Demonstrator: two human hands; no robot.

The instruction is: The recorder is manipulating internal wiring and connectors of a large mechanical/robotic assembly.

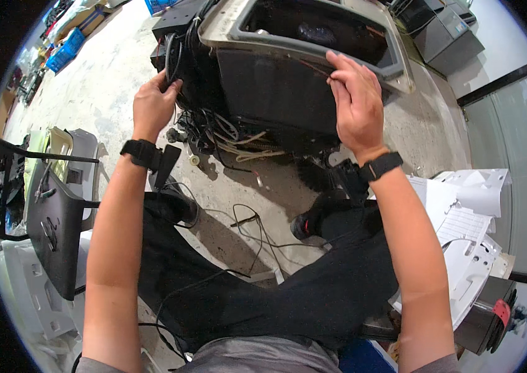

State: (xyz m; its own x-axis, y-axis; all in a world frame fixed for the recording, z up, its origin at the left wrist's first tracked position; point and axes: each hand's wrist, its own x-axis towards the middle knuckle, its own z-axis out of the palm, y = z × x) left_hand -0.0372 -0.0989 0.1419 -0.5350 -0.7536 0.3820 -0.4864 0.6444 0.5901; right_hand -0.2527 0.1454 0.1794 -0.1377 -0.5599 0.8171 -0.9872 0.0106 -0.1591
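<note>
A bulky dark machine housing (276,93) stands on the floor before me. Its worn, light-coloured top frame (220,31) surrounds a deep opening. At its left side my left hand (153,105) is closed, thumb and fingers pinching a black cable (173,59) that belongs to a looped bundle. My right hand (360,102) lies against the housing's front upper edge, fingers stretched out and fingertips by the rim. A thin brownish strand (313,67) runs along that edge to these fingers; whether they touch it I cannot tell. Loose wires (245,146) hang out below the housing.
A black cord (257,227) trails over the floor between my feet. On the left stands a dark chair (58,230) with tweezers-like tools on it. White panels (469,236) are stacked at right. A blue basket (64,50) sits far left, grey cabinets (441,37) far right.
</note>
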